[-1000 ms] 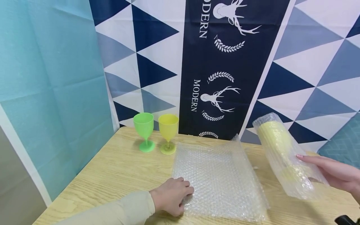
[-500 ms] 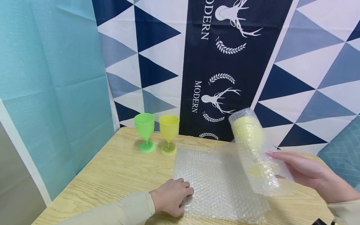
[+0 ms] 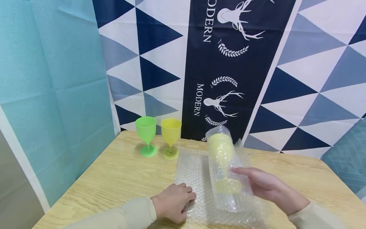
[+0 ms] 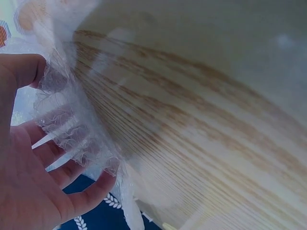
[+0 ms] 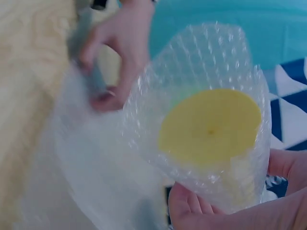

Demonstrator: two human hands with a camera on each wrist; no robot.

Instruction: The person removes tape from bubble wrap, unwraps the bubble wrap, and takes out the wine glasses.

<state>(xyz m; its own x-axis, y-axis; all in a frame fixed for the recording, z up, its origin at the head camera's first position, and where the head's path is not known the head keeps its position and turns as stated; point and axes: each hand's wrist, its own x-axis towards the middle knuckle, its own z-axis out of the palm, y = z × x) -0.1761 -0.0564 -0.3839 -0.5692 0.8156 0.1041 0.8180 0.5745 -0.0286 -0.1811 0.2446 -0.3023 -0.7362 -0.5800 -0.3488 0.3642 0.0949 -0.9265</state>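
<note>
My right hand [image 3: 268,187] grips a yellow plastic goblet [image 3: 224,152] wrapped in bubble wrap, tilted above the right part of a bubble wrap sheet [image 3: 190,171]. In the right wrist view the goblet's round yellow base [image 5: 211,127] shows through the wrap's open end. At the sheet's near left edge, my left hand [image 3: 175,203] holds the film. The left wrist view has the thumb and fingers around the crinkled bubble wrap edge [image 4: 72,120]. The wrapped goblet covers much of the sheet in the head view.
Behind the sheet, at the table's back left, stand an unwrapped green goblet [image 3: 145,128] and an unwrapped yellow goblet [image 3: 171,130], both upright. The wooden table [image 3: 114,178] meets a patterned cloth [image 3: 160,73] at the back and a teal curtain [image 3: 57,79] on the left.
My right hand has carried the wrapped goblet leftward from the table's right side to above the sheet. The left hand keeps its place on the sheet's edge.
</note>
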